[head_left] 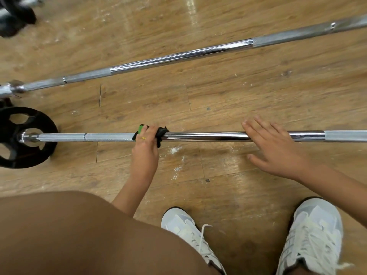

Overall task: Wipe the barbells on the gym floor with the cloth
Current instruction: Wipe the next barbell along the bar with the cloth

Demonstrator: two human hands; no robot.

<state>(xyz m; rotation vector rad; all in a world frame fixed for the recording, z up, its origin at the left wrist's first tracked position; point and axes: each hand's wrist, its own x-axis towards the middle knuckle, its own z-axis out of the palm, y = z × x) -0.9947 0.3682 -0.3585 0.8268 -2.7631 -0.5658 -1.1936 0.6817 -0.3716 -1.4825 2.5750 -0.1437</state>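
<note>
Near barbell (208, 135) lies on the wooden floor (238, 96), with a black weight plate (12, 135) on its left end. A dark cloth (161, 133) with a green patch is wrapped round the bar and clenched by the left hand (146, 147), where the knurled section meets smooth chrome. The right hand (274, 147) is released, fingers straight and spread across the chrome; contact is likely but not certain.

Step judged: wiping along the shaft. The cloth should be wrapped fully and drawn in long strokes, with the round bar steadied against rolling. The rough knurling will likely snag fibres. A second barbell (178, 56) lies well apart.
</note>
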